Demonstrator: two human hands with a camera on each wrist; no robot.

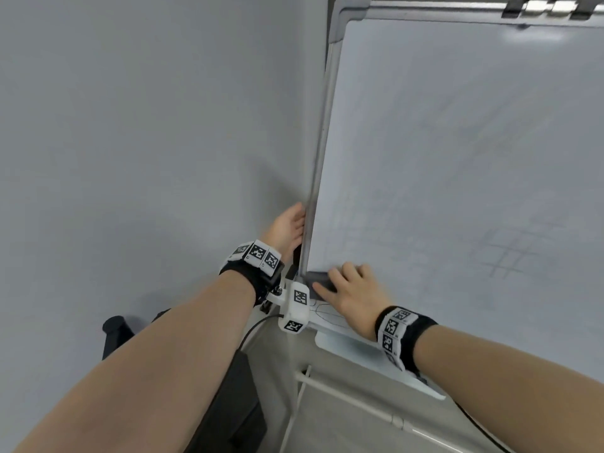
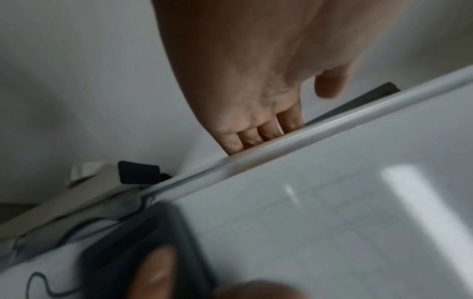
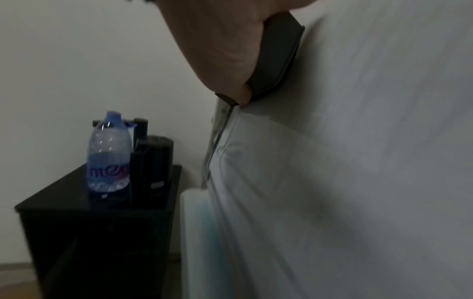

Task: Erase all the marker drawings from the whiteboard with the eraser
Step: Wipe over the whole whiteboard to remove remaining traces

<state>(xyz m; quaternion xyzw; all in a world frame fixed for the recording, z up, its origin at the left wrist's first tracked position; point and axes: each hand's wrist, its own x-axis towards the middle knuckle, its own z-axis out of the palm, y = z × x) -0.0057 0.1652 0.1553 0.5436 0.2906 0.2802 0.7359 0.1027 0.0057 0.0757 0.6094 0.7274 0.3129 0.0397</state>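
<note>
The whiteboard (image 1: pixel 457 142) fills the right of the head view; its surface carries faint smeared grid traces, and a dark marker line (image 1: pixel 322 310) remains at the bottom left corner. My right hand (image 1: pixel 351 294) grips a dark grey eraser (image 1: pixel 318 279) and presses it flat on the board at that corner; the eraser (image 3: pixel 277 54) also shows in the right wrist view, and blurred in the left wrist view as the eraser (image 2: pixel 122 246). My left hand (image 1: pixel 289 227) holds the board's left frame edge (image 2: pixel 281 147), fingers curled behind it.
A marker tray (image 1: pixel 376 358) runs under the board, with the stand's white bars (image 1: pixel 343 397) below. Left of the board stands a black cabinet (image 3: pixel 89 232) carrying a water bottle (image 3: pixel 108 153) and a dark canister (image 3: pixel 153 168). A plain wall lies to the left.
</note>
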